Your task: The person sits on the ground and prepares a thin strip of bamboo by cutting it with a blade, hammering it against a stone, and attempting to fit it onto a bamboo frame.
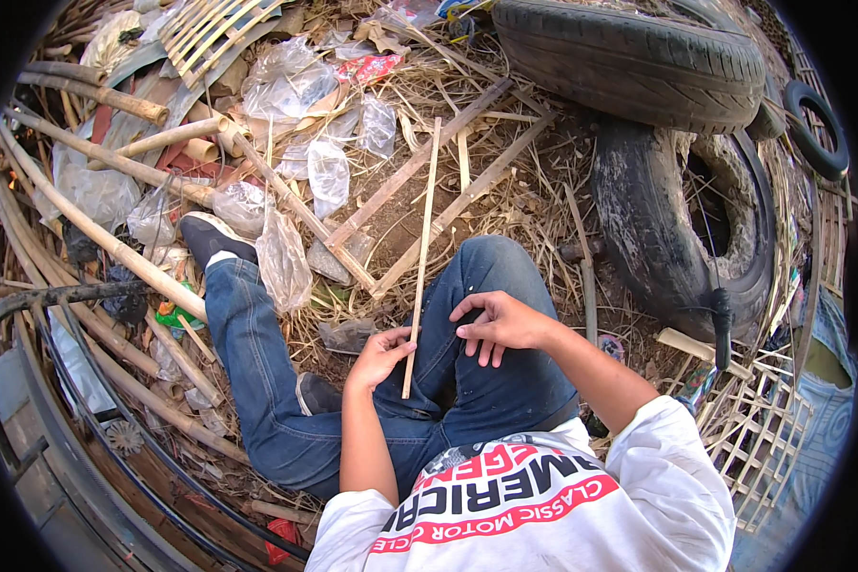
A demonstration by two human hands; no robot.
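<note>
My left hand is closed on a long, thin bamboo strip, gripping it near its lower end. The strip stands out away from me over my lap, its far end above the littered ground. My right hand hangs over my right knee, fingers loosely bent and apart, with nothing visible in it. It is a short way to the right of the strip, not touching it. I sit on the ground in blue jeans, one leg folded and the other knee raised.
Two wooden slats lie crossed ahead of my knees. Old tyres stand at the right, a black-handled tool against one. Bamboo poles, plastic bags and a black metal frame crowd the left. A woven bamboo lattice lies lower right.
</note>
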